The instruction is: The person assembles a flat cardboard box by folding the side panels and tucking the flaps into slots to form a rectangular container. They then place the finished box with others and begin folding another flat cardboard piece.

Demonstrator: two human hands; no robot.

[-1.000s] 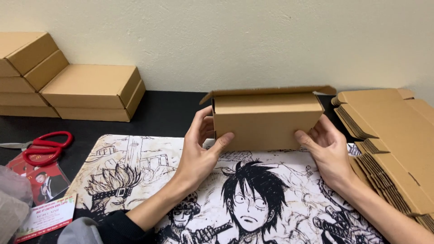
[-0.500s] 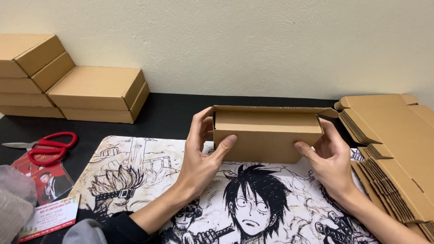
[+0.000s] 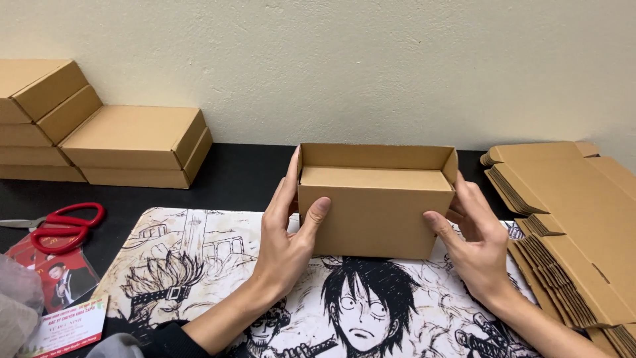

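A plain cream wall point(image 3: 371, 59) with a slightly rough surface closes the far side of the scene. Under it stands a black table point(image 3: 245, 176), which runs from left to right. The light is soft and even, and only weak shadows fall where the table meets the wall.

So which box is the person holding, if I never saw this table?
Look at the black-and-white comic drawing mat in the middle of the dark table. Standing at its far edge is one brown cardboard box, gripped by the left hand and right hand. Unlike the closed boxes stacked left and the flat cardboard pile right, its top is open.
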